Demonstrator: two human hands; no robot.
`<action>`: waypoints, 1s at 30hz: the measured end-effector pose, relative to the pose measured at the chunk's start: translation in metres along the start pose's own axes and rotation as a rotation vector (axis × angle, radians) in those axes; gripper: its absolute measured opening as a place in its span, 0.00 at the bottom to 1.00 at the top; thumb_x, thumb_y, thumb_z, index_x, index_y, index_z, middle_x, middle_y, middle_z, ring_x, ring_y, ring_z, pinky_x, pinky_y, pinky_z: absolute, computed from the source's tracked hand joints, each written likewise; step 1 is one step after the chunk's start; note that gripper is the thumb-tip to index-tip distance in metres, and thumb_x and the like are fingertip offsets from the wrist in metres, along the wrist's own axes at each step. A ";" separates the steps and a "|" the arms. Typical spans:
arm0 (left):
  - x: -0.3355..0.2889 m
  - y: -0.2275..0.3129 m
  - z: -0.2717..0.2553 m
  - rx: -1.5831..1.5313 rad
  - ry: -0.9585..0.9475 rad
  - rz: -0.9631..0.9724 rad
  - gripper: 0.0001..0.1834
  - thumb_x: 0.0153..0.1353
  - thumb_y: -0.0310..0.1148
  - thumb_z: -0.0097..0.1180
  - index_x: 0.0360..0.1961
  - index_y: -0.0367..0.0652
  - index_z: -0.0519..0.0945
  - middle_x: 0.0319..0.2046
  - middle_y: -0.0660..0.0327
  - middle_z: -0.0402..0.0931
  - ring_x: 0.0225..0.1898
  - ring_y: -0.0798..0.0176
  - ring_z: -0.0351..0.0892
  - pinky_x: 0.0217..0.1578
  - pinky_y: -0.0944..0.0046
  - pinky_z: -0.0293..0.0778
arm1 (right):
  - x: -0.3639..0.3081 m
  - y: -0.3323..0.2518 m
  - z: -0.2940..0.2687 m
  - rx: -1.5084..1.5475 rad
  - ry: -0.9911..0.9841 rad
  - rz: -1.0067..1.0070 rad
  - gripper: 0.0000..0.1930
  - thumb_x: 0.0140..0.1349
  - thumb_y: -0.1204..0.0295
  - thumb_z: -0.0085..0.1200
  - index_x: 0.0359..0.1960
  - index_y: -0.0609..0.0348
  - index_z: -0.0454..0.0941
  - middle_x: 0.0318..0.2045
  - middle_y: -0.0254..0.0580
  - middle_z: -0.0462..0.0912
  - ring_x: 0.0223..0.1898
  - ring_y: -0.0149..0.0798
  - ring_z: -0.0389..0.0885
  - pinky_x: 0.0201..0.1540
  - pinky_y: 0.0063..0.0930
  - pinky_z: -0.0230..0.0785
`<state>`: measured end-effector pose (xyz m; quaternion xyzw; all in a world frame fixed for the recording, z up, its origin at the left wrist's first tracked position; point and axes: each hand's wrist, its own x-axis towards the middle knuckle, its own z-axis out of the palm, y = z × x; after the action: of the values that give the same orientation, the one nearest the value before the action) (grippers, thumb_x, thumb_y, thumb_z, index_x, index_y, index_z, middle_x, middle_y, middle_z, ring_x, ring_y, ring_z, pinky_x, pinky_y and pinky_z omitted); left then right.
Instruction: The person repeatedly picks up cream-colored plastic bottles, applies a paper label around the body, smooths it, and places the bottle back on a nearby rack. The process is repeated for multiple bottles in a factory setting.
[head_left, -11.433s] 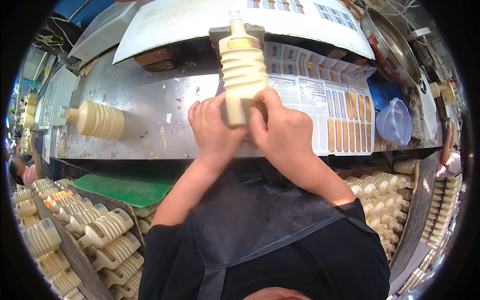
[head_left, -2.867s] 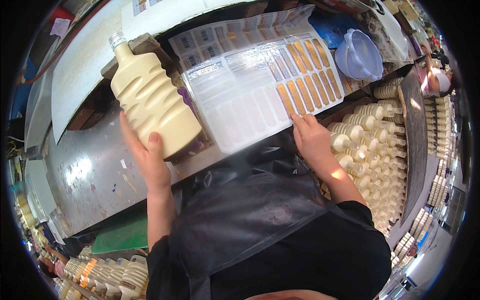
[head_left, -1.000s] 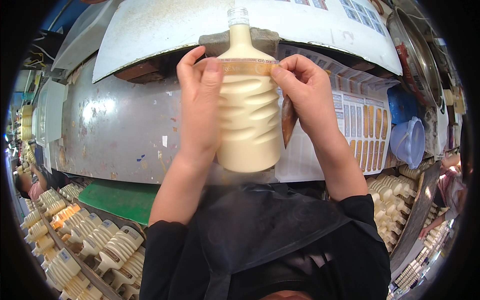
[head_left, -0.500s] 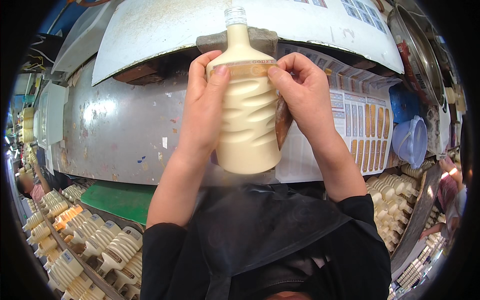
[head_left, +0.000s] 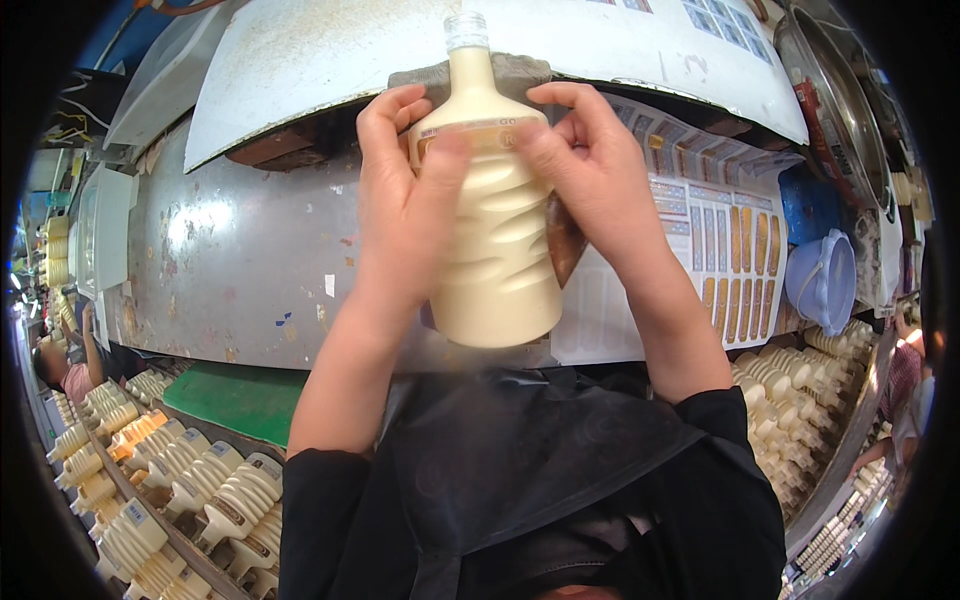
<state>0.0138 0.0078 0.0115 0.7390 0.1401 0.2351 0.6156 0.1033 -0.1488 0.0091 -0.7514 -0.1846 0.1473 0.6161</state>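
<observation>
A cream bottle (head_left: 495,300) with wavy slanted grooves and a clear threaded neck lies in front of me, neck pointing away. Its shoulder end rests at a grey cloth pad (head_left: 515,75). A gold label strip (head_left: 490,136) crosses the bottle just under the shoulder. My left hand (head_left: 400,180) is at the bottle's left side, its motion-blurred thumb over the label's left part. Opposite it, my right hand (head_left: 595,170) has its thumb on the label's right part, also blurred. On both hands the index finger stands apart from the thumb, off the bottle; the other fingers are partly hidden.
Sheets of gold and silver labels (head_left: 735,240) cover the right of the metal table (head_left: 240,250). A white board (head_left: 330,60) lies behind. To the right hangs or stands a lilac bucket (head_left: 820,285). Several cream bottles (head_left: 240,500) fill racks on both sides; other people are beyond.
Both thumbs have moved on the label, and the index fingers have lifted away from the bottle's shoulder. My right thumb and index finger have spread apart. The bottle has barely shifted.
</observation>
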 end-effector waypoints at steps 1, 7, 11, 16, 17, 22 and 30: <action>0.000 0.001 0.001 0.057 -0.026 -0.001 0.33 0.69 0.49 0.59 0.63 0.35 0.65 0.56 0.45 0.73 0.55 0.56 0.76 0.57 0.57 0.73 | 0.000 0.000 0.001 -0.057 -0.015 -0.008 0.23 0.67 0.58 0.61 0.53 0.66 0.78 0.28 0.34 0.79 0.32 0.27 0.75 0.37 0.26 0.71; 0.004 -0.004 0.005 -0.059 -0.101 -0.146 0.29 0.71 0.46 0.57 0.62 0.36 0.64 0.52 0.48 0.75 0.50 0.61 0.77 0.52 0.60 0.75 | 0.001 -0.001 -0.004 0.289 -0.088 0.105 0.19 0.72 0.62 0.56 0.55 0.63 0.80 0.35 0.35 0.84 0.39 0.26 0.79 0.45 0.23 0.72; 0.004 -0.007 0.003 -0.216 -0.112 -0.181 0.28 0.73 0.46 0.56 0.61 0.37 0.63 0.50 0.50 0.75 0.49 0.65 0.76 0.50 0.62 0.76 | 0.000 0.002 0.002 0.225 -0.063 0.029 0.19 0.70 0.62 0.59 0.54 0.65 0.80 0.32 0.34 0.82 0.36 0.25 0.77 0.42 0.22 0.71; 0.003 -0.005 0.005 -0.192 -0.128 -0.201 0.29 0.73 0.47 0.58 0.61 0.36 0.63 0.51 0.50 0.74 0.49 0.66 0.76 0.50 0.64 0.76 | 0.001 0.004 0.003 0.160 -0.047 0.033 0.20 0.67 0.62 0.62 0.53 0.64 0.80 0.28 0.32 0.79 0.33 0.25 0.75 0.39 0.22 0.70; 0.004 -0.004 0.005 -0.185 -0.124 -0.194 0.29 0.73 0.47 0.58 0.61 0.36 0.62 0.50 0.51 0.75 0.49 0.66 0.76 0.50 0.64 0.76 | 0.000 0.003 0.002 0.148 -0.050 0.038 0.20 0.67 0.62 0.62 0.53 0.64 0.80 0.28 0.32 0.79 0.33 0.25 0.75 0.39 0.22 0.70; 0.004 -0.005 0.005 -0.195 -0.120 -0.195 0.29 0.73 0.47 0.57 0.61 0.36 0.63 0.50 0.51 0.75 0.49 0.66 0.76 0.50 0.64 0.76 | 0.000 0.002 0.003 0.157 -0.038 0.040 0.20 0.66 0.62 0.63 0.53 0.64 0.81 0.28 0.32 0.79 0.33 0.25 0.75 0.38 0.22 0.70; 0.005 -0.008 0.005 -0.174 -0.117 -0.170 0.28 0.74 0.46 0.56 0.60 0.36 0.63 0.49 0.51 0.76 0.48 0.67 0.76 0.49 0.64 0.76 | 0.001 0.004 0.003 0.123 -0.062 0.029 0.17 0.72 0.65 0.60 0.56 0.63 0.79 0.31 0.27 0.81 0.32 0.18 0.74 0.36 0.13 0.68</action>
<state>0.0210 0.0077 0.0039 0.6808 0.1449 0.1499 0.7022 0.1029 -0.1470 0.0044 -0.7099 -0.1830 0.1904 0.6529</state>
